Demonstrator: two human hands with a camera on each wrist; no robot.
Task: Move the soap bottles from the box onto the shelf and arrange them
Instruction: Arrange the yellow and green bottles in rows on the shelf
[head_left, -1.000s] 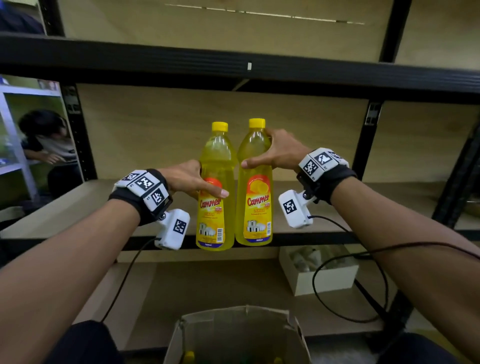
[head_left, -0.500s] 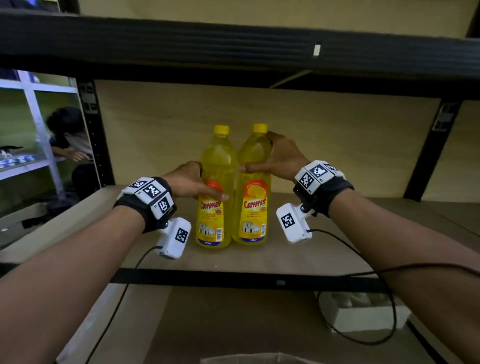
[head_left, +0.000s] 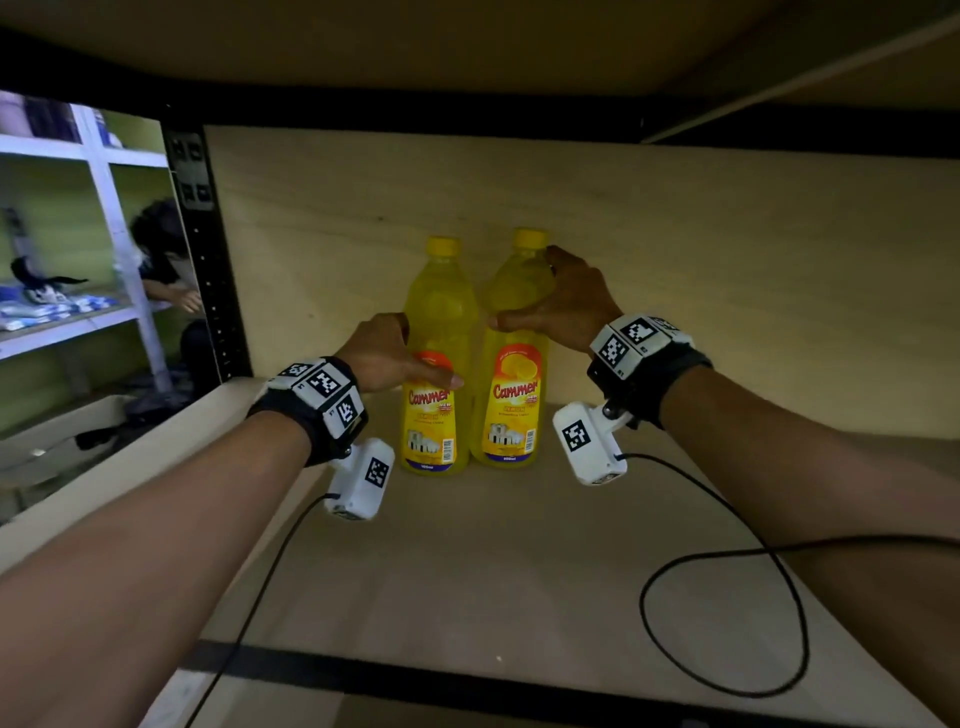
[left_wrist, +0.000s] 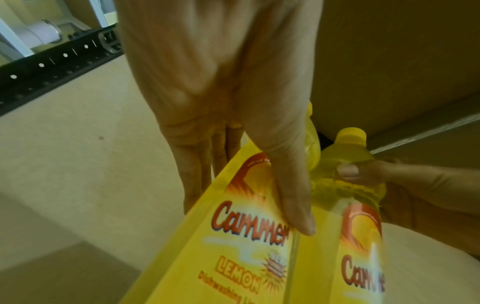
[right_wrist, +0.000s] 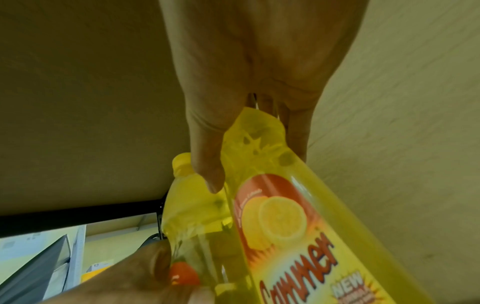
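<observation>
Two yellow Cammer lemon soap bottles stand upright side by side near the back of the wooden shelf (head_left: 519, 561). My left hand (head_left: 387, 353) grips the left bottle (head_left: 434, 415) at mid-body, thumb across its label. My right hand (head_left: 563, 306) grips the right bottle (head_left: 511, 410) at its shoulder, just under the yellow cap. In the left wrist view my left hand (left_wrist: 249, 164) wraps the left bottle (left_wrist: 233, 246), with the right bottle (left_wrist: 358, 226) beside it. In the right wrist view my right hand (right_wrist: 246, 133) holds the right bottle (right_wrist: 298, 226); the left bottle (right_wrist: 192, 205) stands behind.
A plywood back panel (head_left: 727, 291) closes the shelf, and the upper shelf board (head_left: 467, 52) hangs low overhead. A black upright post (head_left: 202, 249) marks the left end. Beyond it another person (head_left: 166, 260) crouches by a white rack (head_left: 78, 322). Wrist-camera cables trail over the shelf.
Both hands have carried the two bottles forward, deeper onto the shelf toward the back panel. My head has moved closer, so the box below is out of view.
</observation>
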